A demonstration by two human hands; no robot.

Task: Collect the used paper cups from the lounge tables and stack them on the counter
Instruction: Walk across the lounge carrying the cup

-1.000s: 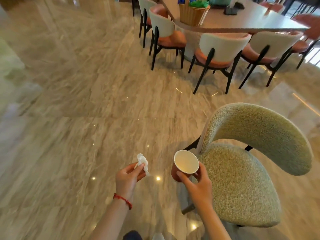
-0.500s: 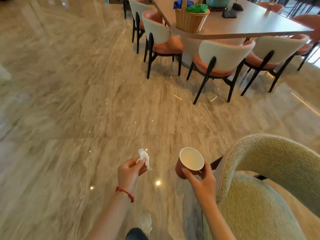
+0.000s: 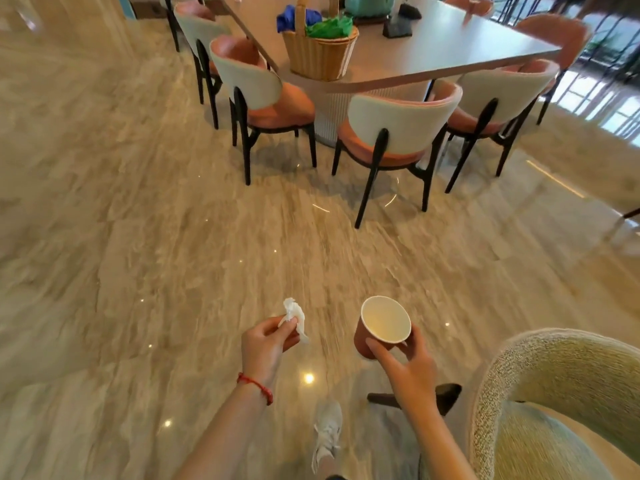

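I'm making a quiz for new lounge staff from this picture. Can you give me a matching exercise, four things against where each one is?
Things:
1. paper cup
2. crumpled tissue
3. wicker basket
4. red string bracelet

Places:
A. on the left wrist
B. on the table's near corner
C. held in the right hand
D. pinched in the left hand

Pairs: 1-C, 2-D, 3-B, 4-A

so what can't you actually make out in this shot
- Counter: nowhere in the head view.
- Paper cup in the right hand: its base is hidden by the fingers, so a second nested cup can't be ruled out.
- Basket contents: blurred blue and green shapes.
- Dark items on the table: too small to identify.
- Green chair: cut off by the frame edge.
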